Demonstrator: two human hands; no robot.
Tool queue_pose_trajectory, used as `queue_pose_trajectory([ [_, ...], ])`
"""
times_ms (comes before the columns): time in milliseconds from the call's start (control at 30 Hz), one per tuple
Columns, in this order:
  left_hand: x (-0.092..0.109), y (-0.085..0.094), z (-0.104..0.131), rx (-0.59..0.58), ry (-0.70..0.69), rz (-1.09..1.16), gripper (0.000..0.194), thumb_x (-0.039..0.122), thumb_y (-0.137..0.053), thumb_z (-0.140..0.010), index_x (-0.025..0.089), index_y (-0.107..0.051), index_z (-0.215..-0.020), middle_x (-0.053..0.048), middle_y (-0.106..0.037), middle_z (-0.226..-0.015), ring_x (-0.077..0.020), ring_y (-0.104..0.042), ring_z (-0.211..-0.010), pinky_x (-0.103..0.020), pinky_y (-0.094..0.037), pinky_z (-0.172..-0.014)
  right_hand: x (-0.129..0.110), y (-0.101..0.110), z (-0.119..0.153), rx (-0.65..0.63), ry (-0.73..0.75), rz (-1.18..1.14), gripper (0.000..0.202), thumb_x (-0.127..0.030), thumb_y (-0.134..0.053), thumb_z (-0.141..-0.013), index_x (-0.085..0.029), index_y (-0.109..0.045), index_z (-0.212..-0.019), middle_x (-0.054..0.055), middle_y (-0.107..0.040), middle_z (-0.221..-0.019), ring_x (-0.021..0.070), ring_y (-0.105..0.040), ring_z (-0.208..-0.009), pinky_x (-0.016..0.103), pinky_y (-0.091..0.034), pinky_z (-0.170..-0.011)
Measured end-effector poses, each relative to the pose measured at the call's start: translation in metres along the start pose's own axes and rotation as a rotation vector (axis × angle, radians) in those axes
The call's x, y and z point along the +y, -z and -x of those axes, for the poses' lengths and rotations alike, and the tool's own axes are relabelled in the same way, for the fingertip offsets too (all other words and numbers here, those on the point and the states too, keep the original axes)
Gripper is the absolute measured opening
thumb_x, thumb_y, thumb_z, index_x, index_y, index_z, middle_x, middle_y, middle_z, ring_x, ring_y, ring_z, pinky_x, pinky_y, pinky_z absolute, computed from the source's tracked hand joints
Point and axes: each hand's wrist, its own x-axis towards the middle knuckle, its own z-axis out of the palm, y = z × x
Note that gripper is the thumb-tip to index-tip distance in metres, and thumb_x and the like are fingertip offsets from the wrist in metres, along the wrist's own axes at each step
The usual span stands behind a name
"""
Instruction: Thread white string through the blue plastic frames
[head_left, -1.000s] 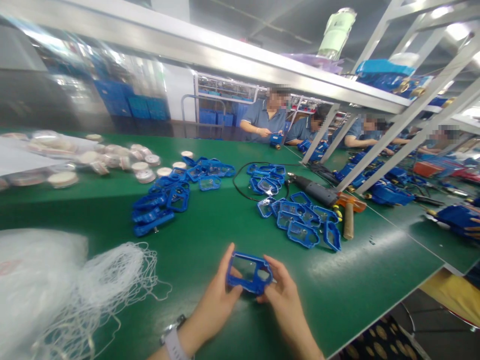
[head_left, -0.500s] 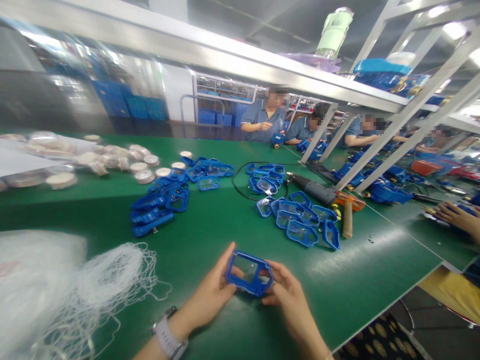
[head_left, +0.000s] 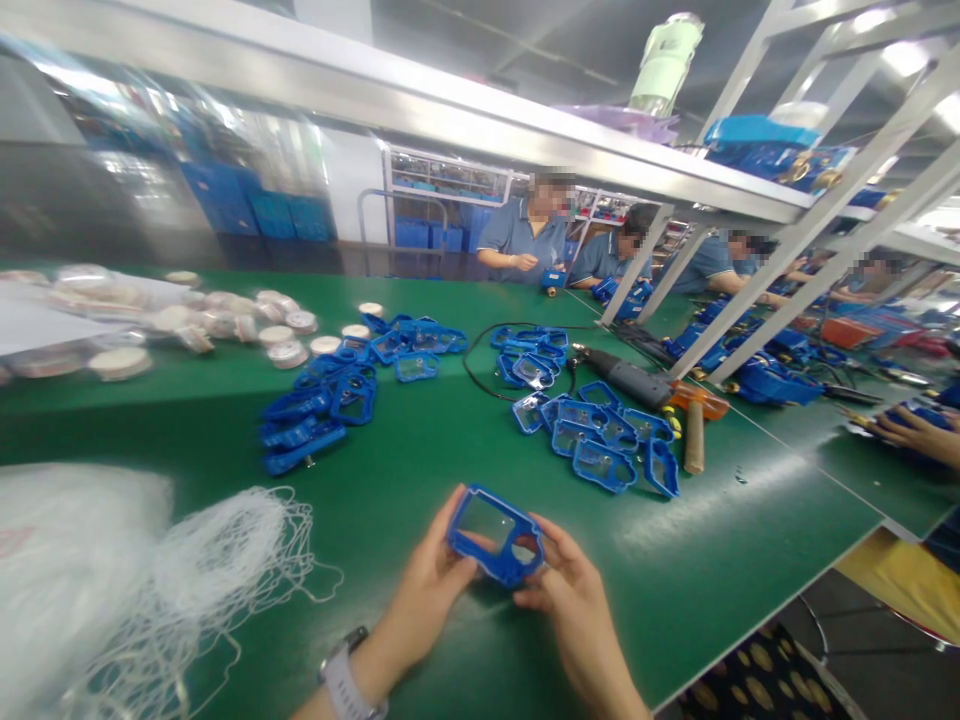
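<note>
A blue plastic frame (head_left: 480, 568) with a clear window is held just above the green bench, tilted toward me. My left hand (head_left: 427, 580) grips its left end, thumb on the near edge and fingers behind. At its right end my right hand (head_left: 574, 585) has thumb and fingers closed on the rounded corner. Beyond them to the right lies a group of similar blue frames (head_left: 604, 468), several with clear windows. Another pile of blue frames (head_left: 300, 432) sits to the left.
White cord (head_left: 225, 550) lies tangled beside a plastic bag (head_left: 67, 560) at the near left. Round white-topped parts (head_left: 120, 363) are spread farther back. A power tool (head_left: 626, 376) and a hammer (head_left: 695, 435) rest at right. Co-workers (head_left: 529, 235) sit across the bench; a metal shelf (head_left: 450, 110) hangs overhead.
The blue frame has been tipped up more toward me and raised slightly, so its window shows more fully. Both hands keep hold of it.
</note>
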Motion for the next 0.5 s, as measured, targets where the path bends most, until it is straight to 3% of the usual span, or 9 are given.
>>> queue_pose_trajectory([
  [100,0.001,0.001,0.002,-0.021,0.006,0.001,0.077,0.035,-0.054,-0.086,0.015,-0.008,-0.144,-0.012,-0.065,-0.107,-0.0255,-0.059,-0.101,-0.040,-0.038,-0.095,0.001,0.000,0.001,0.010,-0.029,-0.026,0.048,-0.016,-0.066,-0.066,-0.019,-0.057,-0.113,0.009,-0.067,-0.104,0.0143,-0.063,-0.064,0.023,-0.053,-0.050],
  [233,-0.001,-0.002,0.004,0.065,-0.033,-0.055,0.068,0.038,-0.049,-0.088,0.018,-0.014,-0.143,-0.013,-0.062,-0.113,-0.0257,-0.057,-0.104,-0.040,-0.038,-0.095,0.001,-0.003,0.003,0.018,-0.029,-0.042,0.045,-0.017,-0.068,-0.066,-0.019,-0.059,-0.110,0.009,-0.067,-0.104,0.0163,-0.065,-0.069,0.024,-0.054,-0.051],
  [367,-0.002,-0.009,0.006,0.069,-0.032,-0.050,0.081,0.036,-0.055,-0.086,0.021,0.000,-0.143,-0.011,-0.061,-0.112,-0.0236,-0.058,-0.102,-0.040,-0.037,-0.097,0.004,-0.006,0.003,0.029,-0.002,-0.073,0.043,-0.018,-0.067,-0.068,-0.019,-0.060,-0.110,0.009,-0.065,-0.112,0.0193,-0.066,-0.079,0.026,-0.056,-0.057],
  [500,-0.002,-0.013,0.007,0.080,-0.039,-0.040,0.087,0.032,-0.058,-0.085,0.025,0.006,-0.142,-0.008,-0.063,-0.105,-0.0221,-0.061,-0.097,-0.041,-0.040,-0.095,0.007,-0.008,0.004,0.028,-0.004,-0.086,0.045,-0.017,-0.068,-0.068,-0.018,-0.060,-0.112,0.010,-0.065,-0.112,0.0169,-0.066,-0.073,0.024,-0.055,-0.053],
])
